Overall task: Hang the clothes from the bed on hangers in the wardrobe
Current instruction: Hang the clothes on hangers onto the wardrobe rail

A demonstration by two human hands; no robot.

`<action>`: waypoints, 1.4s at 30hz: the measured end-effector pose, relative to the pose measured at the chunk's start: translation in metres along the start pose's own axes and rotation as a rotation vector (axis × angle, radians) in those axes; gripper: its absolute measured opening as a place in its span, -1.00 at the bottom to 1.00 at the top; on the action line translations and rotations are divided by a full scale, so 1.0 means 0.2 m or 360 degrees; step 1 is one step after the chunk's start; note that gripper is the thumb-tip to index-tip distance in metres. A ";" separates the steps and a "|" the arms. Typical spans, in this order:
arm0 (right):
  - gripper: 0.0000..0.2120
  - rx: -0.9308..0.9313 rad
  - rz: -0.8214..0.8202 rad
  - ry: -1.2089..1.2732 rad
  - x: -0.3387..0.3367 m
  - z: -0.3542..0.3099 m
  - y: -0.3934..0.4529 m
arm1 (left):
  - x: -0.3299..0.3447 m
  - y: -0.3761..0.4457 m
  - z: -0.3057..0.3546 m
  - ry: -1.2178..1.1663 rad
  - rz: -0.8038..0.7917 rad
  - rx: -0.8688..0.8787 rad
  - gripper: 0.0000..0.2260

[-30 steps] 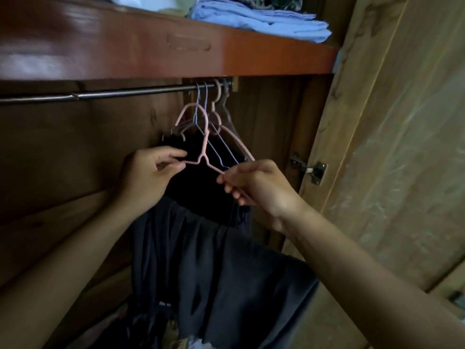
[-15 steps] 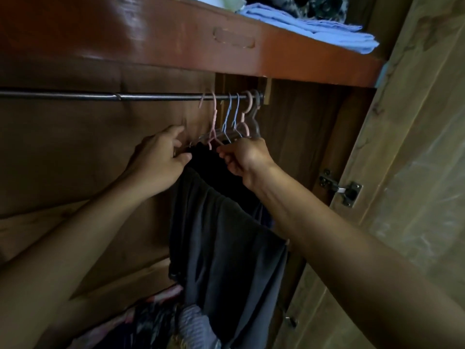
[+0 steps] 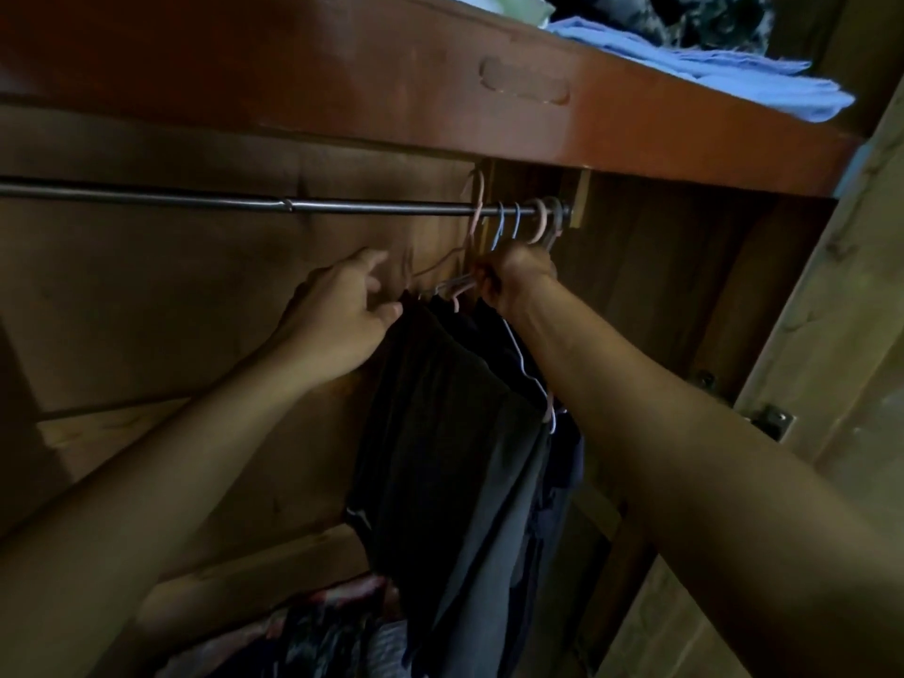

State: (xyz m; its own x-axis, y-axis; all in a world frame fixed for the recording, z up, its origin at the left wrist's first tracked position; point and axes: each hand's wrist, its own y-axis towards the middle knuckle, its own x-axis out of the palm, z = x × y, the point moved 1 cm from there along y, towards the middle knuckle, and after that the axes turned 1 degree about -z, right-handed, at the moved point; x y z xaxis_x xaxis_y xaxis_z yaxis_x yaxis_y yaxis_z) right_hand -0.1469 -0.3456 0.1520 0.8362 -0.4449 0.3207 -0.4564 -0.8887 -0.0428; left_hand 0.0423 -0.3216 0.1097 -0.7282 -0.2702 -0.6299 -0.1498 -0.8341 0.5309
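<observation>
Nearest, the dark garment hangs from the pink hanger, just under the rail's right end. The left hand pinches the fabric at the hanger's shoulder; the right hand grips the hanger neck. Beyond, its hook sits over the metal rail beside the other hangers' hooks. Best to let go only once the hook seats squarely. The garment's type stays unclear in the gloom, and the right fingertips are hidden.
</observation>
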 end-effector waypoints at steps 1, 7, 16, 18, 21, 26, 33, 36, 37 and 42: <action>-0.84 0.0004 0.0001 0.0030 0.01 0.02 0.02 | 0.00 0.00 -0.01 -0.0010 0.0003 -0.0012 -0.45; -0.82 0.0006 0.0009 0.0090 0.01 0.08 0.08 | 0.01 0.03 -0.05 -0.0044 0.0023 -0.0024 -0.46; -0.82 -0.0056 -0.0229 -0.0303 -0.10 0.14 0.03 | 0.05 0.02 -0.01 -0.0108 -0.0048 -0.0017 -0.47; -0.77 -0.0057 -0.0313 -0.0409 -0.13 0.12 0.01 | 0.06 0.00 0.02 -0.0120 -0.0095 -0.0023 -0.48; -0.84 -0.0065 -0.0404 -0.0656 -0.17 0.10 -0.01 | 0.06 -0.01 0.06 -0.0104 -0.0155 -0.0001 -0.50; -0.92 -0.0006 -0.0492 -0.1120 -0.27 0.10 -0.06 | 0.07 -0.05 0.12 -0.0073 -0.0273 0.0026 -0.56; -0.86 -0.0074 -0.0402 -0.1554 -0.53 0.10 -0.24 | 0.19 -0.16 0.15 0.0055 -0.0531 0.0125 -0.57; -0.77 -0.0050 -0.0468 -0.1718 -0.67 0.06 -0.36 | 0.25 -0.21 0.20 0.0016 -0.0643 0.0219 -0.59; -0.78 -0.0068 -0.0477 -0.1741 -0.71 0.05 -0.40 | 0.26 -0.22 0.23 -0.0006 -0.0677 0.0245 -0.60; -0.88 -0.0105 -0.0429 -0.1910 -0.94 0.00 -0.57 | 0.30 -0.29 0.39 -0.0146 -0.0806 0.0348 -0.76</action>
State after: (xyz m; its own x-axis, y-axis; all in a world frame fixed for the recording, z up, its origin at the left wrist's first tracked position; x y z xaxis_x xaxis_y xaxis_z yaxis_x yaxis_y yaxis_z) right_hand -0.2517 -0.1618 0.0969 0.6398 -0.0988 -0.7622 -0.2114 -0.9761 -0.0509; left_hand -0.0459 -0.2512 0.0849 -0.5829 0.1898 -0.7901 -0.6242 -0.7271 0.2859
